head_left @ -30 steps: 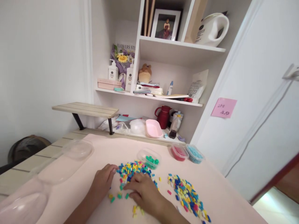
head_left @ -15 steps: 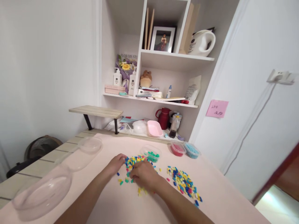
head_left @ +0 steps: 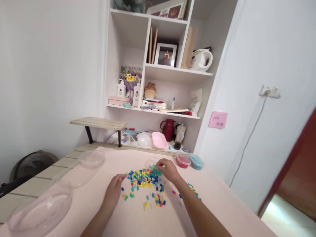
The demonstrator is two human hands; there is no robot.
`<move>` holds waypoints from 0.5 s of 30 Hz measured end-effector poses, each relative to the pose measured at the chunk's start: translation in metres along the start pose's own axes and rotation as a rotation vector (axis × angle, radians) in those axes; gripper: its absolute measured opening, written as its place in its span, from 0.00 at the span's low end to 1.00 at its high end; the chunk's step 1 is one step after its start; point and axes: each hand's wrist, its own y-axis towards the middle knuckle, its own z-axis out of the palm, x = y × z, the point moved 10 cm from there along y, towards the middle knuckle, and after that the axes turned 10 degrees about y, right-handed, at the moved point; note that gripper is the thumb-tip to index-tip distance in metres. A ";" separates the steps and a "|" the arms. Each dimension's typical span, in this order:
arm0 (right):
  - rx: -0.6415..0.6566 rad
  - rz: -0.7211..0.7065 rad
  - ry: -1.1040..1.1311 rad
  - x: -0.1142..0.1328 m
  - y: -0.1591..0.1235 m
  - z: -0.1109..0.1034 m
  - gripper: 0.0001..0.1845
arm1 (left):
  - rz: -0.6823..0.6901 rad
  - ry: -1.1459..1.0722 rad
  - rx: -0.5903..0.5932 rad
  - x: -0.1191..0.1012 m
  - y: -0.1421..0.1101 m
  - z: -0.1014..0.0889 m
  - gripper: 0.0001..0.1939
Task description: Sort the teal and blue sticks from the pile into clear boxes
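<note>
White wall [head_left: 54, 65] is rising at left. White shelving unit [head_left: 179, 70] is spanning the back, boards dividing it into compartments. Small wooden riser [head_left: 98, 123] is standing at the slatted table's [head_left: 46, 181] rear left; pink sheet [head_left: 138, 222] is covering much of it. Right wall [head_left: 278, 49] is bearing pink note [head_left: 218, 119], socket [head_left: 270, 92], trailing cord [head_left: 247, 143]. Light is striking pale floor [head_left: 283, 214], lower right.

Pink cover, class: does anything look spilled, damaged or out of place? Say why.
Some loose pieces lie on the near side of the central pile, and a red piece sits alone to its right; they look stray because they are apart from it. No damage shows, though the pieces are too small to check closely.
</note>
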 end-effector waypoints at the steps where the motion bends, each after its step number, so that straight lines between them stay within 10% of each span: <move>1: -0.045 0.028 -0.012 -0.005 0.004 -0.010 0.08 | 0.006 -0.015 -0.019 0.001 -0.001 0.000 0.20; 8: -0.247 0.112 -0.062 -0.005 0.013 -0.036 0.12 | 0.039 -0.045 -0.050 -0.005 -0.007 0.000 0.19; 15: -0.188 -0.077 0.082 0.053 -0.009 0.002 0.14 | 0.033 -0.040 -0.038 -0.012 -0.016 -0.001 0.21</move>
